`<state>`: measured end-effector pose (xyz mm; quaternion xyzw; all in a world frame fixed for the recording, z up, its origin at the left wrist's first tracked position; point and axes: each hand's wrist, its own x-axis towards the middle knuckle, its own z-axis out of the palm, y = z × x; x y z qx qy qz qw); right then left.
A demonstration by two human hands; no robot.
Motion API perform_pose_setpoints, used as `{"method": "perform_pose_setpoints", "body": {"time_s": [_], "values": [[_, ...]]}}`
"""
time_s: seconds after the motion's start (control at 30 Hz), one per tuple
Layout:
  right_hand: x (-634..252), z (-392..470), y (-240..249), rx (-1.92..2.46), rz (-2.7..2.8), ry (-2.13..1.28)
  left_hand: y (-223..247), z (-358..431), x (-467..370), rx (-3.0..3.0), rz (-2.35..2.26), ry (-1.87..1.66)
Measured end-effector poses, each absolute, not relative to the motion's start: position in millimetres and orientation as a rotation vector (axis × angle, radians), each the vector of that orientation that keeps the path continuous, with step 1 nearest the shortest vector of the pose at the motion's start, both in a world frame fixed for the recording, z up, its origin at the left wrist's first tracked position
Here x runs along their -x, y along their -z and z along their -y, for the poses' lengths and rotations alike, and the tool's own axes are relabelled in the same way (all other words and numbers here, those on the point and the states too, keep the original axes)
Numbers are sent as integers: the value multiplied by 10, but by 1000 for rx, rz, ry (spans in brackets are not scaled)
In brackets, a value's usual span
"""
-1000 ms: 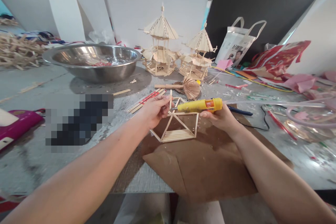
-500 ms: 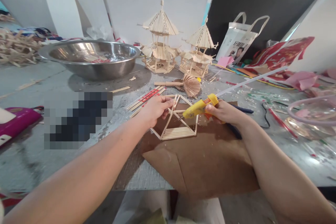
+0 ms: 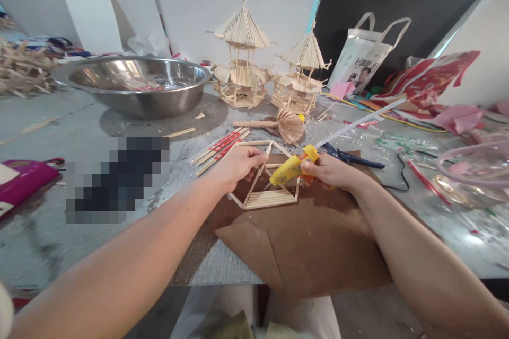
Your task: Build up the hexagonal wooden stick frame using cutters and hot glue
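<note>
A hexagonal frame of thin wooden sticks (image 3: 271,200) lies on brown cardboard, with a row of sticks filling its near section. My left hand (image 3: 242,167) is closed in a pinch on the frame's inner sticks, on its left side; the fingertips partly hide what they grip. In my right hand (image 3: 328,169) is a yellow hot glue gun (image 3: 285,170), a long clear glue stick (image 3: 358,123) jutting from its back. The gun's nozzle points down and left, over the frame just above the filled section. Dark-handled pliers (image 3: 353,159) rest behind my right hand.
Loose sticks with red wrapping (image 3: 220,148) lie beyond my left hand. Farther back stand a steel basin (image 3: 139,100), two stick pagodas (image 3: 243,74) and a paper fan (image 3: 290,127). The brown cardboard (image 3: 318,243) overhangs the near table edge. Plastic scraps (image 3: 409,145) litter the right.
My right hand has brought the glue gun slightly left and down, its nozzle now nearer the filled section. More of the pliers shows. My left hand stays at the frame.
</note>
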<state>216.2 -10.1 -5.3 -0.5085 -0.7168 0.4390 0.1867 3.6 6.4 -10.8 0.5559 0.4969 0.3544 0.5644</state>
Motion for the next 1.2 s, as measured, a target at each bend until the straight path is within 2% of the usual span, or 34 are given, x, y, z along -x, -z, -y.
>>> {"method": "perform_pose_setpoints", "body": {"time_s": [1.2], "values": [[-2117, 96, 20, 1461, 2082, -1226, 148, -48, -47, -1654, -1301, -631]]}}
